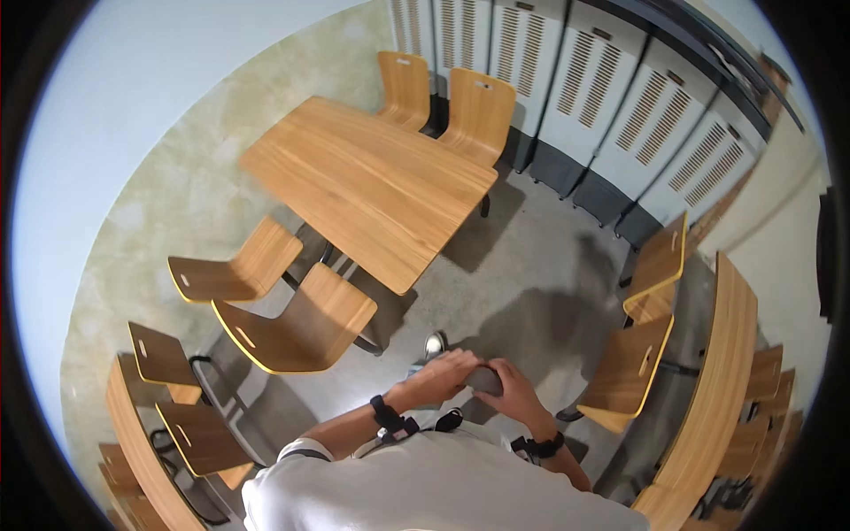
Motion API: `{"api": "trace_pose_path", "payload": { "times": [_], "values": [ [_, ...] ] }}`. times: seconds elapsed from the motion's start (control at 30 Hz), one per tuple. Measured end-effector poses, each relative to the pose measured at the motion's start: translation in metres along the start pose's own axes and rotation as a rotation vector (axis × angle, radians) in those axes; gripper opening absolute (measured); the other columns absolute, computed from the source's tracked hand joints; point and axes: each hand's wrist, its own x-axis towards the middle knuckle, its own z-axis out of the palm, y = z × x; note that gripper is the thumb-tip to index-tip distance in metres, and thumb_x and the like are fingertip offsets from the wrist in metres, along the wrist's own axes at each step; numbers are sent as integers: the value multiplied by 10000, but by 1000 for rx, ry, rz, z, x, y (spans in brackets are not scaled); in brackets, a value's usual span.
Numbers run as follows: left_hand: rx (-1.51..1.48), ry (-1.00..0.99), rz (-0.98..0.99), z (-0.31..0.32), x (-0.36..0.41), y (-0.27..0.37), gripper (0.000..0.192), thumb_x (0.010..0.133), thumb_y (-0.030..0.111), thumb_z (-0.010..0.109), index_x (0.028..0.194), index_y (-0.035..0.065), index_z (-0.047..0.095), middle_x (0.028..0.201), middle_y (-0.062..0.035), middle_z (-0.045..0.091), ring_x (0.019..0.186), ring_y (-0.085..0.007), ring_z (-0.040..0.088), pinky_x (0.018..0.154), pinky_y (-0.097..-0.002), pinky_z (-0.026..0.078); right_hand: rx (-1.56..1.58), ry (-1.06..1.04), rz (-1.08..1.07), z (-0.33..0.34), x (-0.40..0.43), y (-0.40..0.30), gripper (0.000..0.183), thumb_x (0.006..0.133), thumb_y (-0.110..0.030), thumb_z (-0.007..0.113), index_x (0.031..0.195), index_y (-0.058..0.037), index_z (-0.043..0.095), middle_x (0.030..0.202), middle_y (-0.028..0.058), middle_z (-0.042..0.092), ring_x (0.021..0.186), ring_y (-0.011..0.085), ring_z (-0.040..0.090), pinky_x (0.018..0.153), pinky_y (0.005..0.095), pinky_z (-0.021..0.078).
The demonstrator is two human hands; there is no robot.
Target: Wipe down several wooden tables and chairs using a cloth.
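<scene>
In front of my waist I hold a dark grey, rounded object (485, 380) between both hands; its exact kind cannot be made out. My right hand (519, 397) grips it from the right, thumb on the near side and fingers on the far side. The fingers of my left hand (439, 374) curl against its left and far edge, partly covering it. Black bands circle both wrists. Beyond the hands, one shoe (435, 344) shows on the grey floor (458, 305).
A wooden table (378, 186) stands ahead, with attached chairs (305, 322) on its near left side and more chairs (478, 109) at its far side. Another table (710, 398) and chair (627, 372) flank me on the right. Louvred pale panels (584, 79) line the back.
</scene>
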Motion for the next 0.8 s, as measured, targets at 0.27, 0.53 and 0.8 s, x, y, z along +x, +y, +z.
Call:
{"api": "trace_pose_path", "payload": {
  "times": [0.27,0.53,0.8],
  "values": [
    [8,386,-25,-62,111,-114,610,737,91,795,1284,57,528,1164,-150,619,1122,-364,577,968,-449,458,-144,-205,-103,-52,211,44,521,801,-274,822,1205,-55,577,1183,188,645,1047,397,631,879,469,524],
    [-8,595,-154,-140,212,-183,782,764,147,786,1440,57,403,1417,-201,445,1335,-391,432,1079,-465,396,2,-140,-136,-98,369,148,470,801,-215,797,1164,-18,572,1089,191,609,993,402,610,843,459,505],
    [-69,626,-884,-70,226,-324,820,859,333,717,1513,60,304,1572,-292,229,1431,-499,291,1170,-513,315,-262,-390,-511,-55,541,246,468,794,-152,769,1205,-49,572,1124,169,592,1082,400,546,927,485,458]
  ]
}}
